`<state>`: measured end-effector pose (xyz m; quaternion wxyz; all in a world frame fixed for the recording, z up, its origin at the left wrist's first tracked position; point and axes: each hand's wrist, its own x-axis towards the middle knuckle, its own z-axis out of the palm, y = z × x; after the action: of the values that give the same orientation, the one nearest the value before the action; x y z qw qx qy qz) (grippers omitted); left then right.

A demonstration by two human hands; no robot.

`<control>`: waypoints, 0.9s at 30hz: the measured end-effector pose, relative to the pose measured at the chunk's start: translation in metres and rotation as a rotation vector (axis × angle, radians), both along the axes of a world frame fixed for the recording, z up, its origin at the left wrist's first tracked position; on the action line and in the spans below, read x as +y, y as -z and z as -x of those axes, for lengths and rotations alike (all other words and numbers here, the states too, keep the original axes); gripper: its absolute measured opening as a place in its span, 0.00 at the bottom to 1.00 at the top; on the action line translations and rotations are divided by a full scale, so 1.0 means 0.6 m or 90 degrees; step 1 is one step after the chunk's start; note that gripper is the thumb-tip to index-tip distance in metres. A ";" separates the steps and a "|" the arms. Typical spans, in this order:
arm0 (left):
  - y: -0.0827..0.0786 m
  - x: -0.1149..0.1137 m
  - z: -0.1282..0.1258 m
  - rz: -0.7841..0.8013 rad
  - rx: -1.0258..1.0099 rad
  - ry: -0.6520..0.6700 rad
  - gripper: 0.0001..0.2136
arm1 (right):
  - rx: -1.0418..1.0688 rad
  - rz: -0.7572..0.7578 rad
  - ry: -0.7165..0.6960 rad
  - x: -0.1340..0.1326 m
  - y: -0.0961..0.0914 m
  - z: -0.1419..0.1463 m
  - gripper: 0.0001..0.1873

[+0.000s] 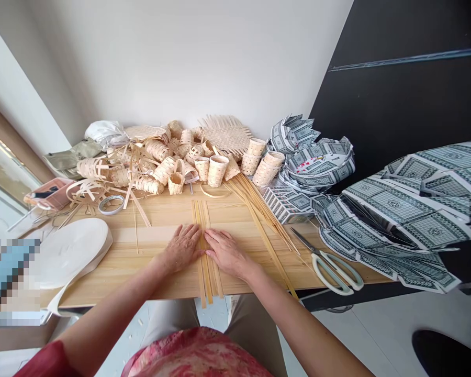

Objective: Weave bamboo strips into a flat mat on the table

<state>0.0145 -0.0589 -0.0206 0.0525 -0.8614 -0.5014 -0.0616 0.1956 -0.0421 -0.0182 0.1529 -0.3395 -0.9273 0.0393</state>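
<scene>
Wht wall (196,57) behind wood tbl (160,213), blk panel (400,99) on R, pale flr (377,324) below.

The tabletop (165,214) is smooth grained wood, the central strips (208,277) wood-like. At twelve o'clock, cups (219,172) of rough woven strip; between two and three, smooth paper cards (396,204); at three, scissors (317,253), metal-bladed, plastic-handled.

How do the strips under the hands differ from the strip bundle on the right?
The strips under the hands lie side by side; the strip bundle is heaped together. The strips point nearly straight away from the person; the bundle slants. Both hands, left and right, touch the strips; neither touches the bundle. Shared: both are thin, yellowish-tan strips on the table.
</scene>
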 end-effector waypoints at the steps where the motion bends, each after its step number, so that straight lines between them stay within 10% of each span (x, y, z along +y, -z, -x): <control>1: 0.000 0.000 0.000 -0.001 0.001 0.001 0.24 | 0.001 0.002 -0.001 0.001 0.000 0.000 0.21; 27: -0.029 0.010 0.001 0.010 0.002 0.066 0.19 | 0.100 0.123 0.049 0.020 -0.022 -0.003 0.21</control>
<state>0.0140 -0.0529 -0.0032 0.0432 -0.8867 -0.4565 -0.0590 0.1971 -0.0299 -0.0051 0.1932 -0.3836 -0.8907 0.1490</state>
